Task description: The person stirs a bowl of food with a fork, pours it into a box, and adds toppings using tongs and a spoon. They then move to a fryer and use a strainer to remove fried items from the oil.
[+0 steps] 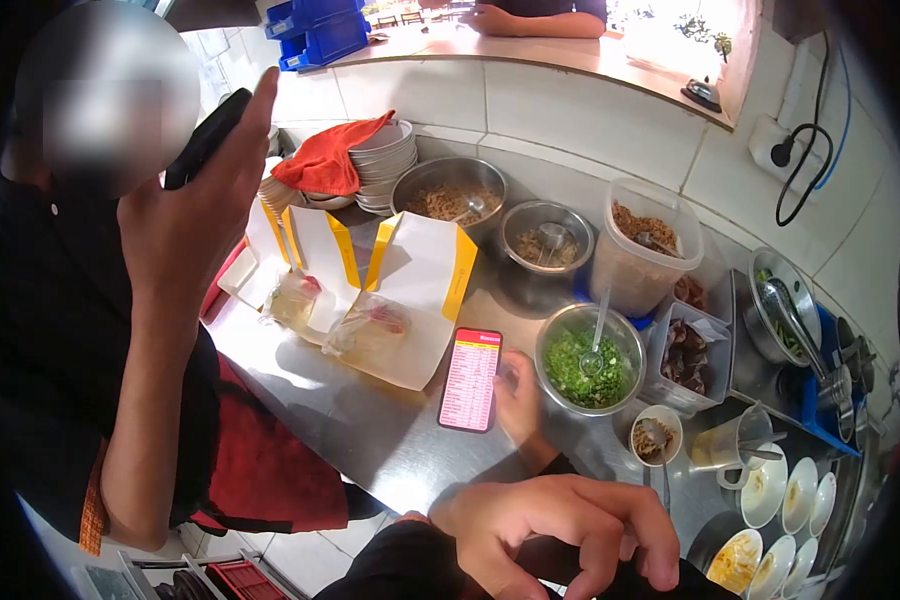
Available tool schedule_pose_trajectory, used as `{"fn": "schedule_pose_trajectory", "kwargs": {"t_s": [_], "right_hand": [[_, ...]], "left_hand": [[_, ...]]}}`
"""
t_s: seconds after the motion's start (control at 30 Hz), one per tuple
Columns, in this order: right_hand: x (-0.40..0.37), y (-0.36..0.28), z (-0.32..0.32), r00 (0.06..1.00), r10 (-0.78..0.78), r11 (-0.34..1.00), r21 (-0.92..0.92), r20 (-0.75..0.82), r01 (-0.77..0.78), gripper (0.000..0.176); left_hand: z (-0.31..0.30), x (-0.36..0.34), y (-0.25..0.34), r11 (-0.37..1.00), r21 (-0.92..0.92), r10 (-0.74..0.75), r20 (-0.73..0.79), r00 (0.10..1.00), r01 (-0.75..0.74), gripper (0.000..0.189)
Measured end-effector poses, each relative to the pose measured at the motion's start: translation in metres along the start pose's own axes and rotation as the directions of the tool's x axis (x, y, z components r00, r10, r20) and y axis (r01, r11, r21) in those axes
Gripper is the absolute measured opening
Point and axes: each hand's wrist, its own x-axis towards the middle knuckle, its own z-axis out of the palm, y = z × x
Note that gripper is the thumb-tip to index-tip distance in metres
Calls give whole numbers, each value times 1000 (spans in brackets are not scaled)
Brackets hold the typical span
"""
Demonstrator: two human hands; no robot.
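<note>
At centre the right hand (518, 395) touches the phone (470, 378) with bent fingers, beside the bowl of greens (542, 345); below, the left hand (570, 530), half-curled and empty, hides its wrist.

Lit phone (470, 378) flat on steel counter (370, 435)

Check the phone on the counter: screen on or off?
On. The phone lies face up on the counter, screen lit, showing a red-and-pink list.
</note>
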Motion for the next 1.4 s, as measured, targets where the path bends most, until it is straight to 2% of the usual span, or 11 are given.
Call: {"fn": "schedule_pose_trajectory", "kwargs": {"t_s": [0.07, 0.23, 0.5, 0.6, 0.77, 0.83, 0.93, 1.03, 1.1, 1.2, 1.4], "right_hand": [[0, -1, 0, 999, -39, 999, -29, -24, 38, 33], [1, 2, -1, 1000, -8, 1000, -10, 8, 8, 36], [0, 7, -2, 1000, -20, 1000, -6, 12, 21, 36], [0, 11, 0, 1000, -21, 1000, 6, 3, 21, 35], [0, 15, 2, 996, -71, 997, -21, -44, 70, 35], [1, 11, 0, 998, -63, 998, -26, -17, 63, 36], [1, 13, 1, 998, -57, 998, -17, -18, 57, 35], [2, 17, 2, 996, -83, 996, -19, -32, 82, 34], [1, 20, 1, 995, -92, 996, -15, -31, 92, 34], [2, 20, 2, 997, -75, 997, 6, -16, 75, 35], [1, 6, 0, 999, -44, 999, 19, 3, 44, 36]], "left_hand": [[1, -1, -1, 1000, -8, 10, 1, 1000, -10, 20], [-4, -5, -2, 999, -1, 41, -14, 999, -41, 19], [-12, -2, -10, 959, 179, 221, 5, 975, -218, 19], [-7, -2, -5, 960, 214, 194, -48, 980, -179, 19], [-4, -2, -8, 956, 228, 200, -56, 978, -183, 19], [-3, -3, -5, 958, 236, 180, -45, 983, -165, 18], [-1, 2, -6, 977, 154, 155, -49, 987, -146, 17], [-5, 3, -18, 976, 64, 208, 1, 978, -207, 17], [-5, 0, -18, 984, 25, 176, 15, 984, -177, 17], [-1, -4, -9, 998, 21, 54, -16, 998, -53, 18], [-2, -2, -15, 968, 155, 205, -42, 978, -197, 19]]}}
